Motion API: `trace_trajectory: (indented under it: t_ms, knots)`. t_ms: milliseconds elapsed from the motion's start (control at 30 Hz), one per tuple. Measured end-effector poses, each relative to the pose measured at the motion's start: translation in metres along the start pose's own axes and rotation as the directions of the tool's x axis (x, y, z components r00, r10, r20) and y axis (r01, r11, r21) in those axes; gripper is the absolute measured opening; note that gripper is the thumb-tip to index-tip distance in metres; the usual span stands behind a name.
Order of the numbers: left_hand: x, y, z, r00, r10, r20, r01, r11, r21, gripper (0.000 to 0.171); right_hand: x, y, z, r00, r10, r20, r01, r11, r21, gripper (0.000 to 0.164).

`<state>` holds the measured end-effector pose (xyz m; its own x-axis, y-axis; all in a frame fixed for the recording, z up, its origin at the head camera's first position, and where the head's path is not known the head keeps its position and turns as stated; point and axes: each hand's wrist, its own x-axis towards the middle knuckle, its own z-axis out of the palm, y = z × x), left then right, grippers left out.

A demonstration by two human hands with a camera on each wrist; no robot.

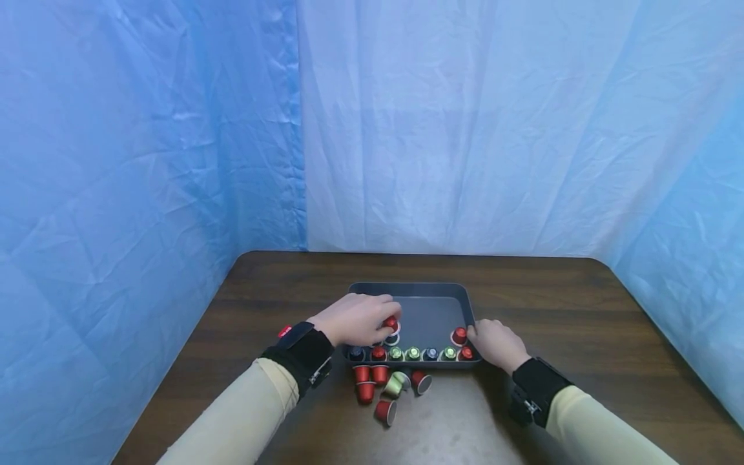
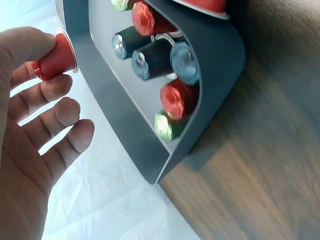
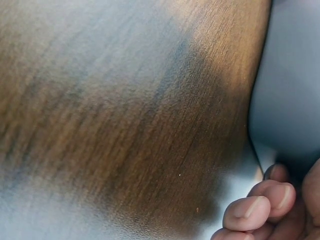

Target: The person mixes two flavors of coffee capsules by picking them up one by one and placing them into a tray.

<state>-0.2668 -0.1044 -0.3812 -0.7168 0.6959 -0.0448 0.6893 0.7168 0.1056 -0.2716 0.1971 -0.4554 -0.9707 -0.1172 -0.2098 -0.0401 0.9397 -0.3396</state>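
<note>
My left hand [image 1: 357, 320] pinches a red coffee capsule [image 2: 56, 57] between thumb and fingers, over the left part of a dark grey tray [image 1: 430, 313]. Other capsules stand in the tray: along its near wall runs a row of dark blue, red, green and blue ones, among them a green capsule [image 1: 413, 354]. Behind that row, at the right end, is another red capsule [image 1: 459, 335]. At the tray's right side my right hand [image 1: 498, 342] holds the rim, its fingers [image 3: 247, 212] curled on the outside. Part of this grip is out of view.
In front of the tray lie several loose capsules, including a green capsule [image 1: 393, 385] on its side and a red capsule [image 1: 385, 411] nearest me. A brown wooden table [image 1: 540, 290] carries everything. Blue and white sheets [image 1: 453, 129] hang around its back and sides.
</note>
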Motion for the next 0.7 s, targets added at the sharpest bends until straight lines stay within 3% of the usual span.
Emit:
trace_trajectory:
  t_ms: [300, 700]
  knots:
    - [0.019, 0.008, 0.014, 1.000, -0.006, 0.014, 0.005, 1.000, 0.020, 0.013, 0.000, 0.002, 0.001, 1.000, 0.015, 0.000, -0.015, 1.000, -0.007, 0.036]
    - [0.033, 0.012, 0.023, 1.000, 0.002, 0.028, -0.004, 0.998, 0.063, 0.014, -0.001, 0.001, 0.000, 1.000, 0.016, 0.007, -0.016, 1.000, -0.001, 0.035]
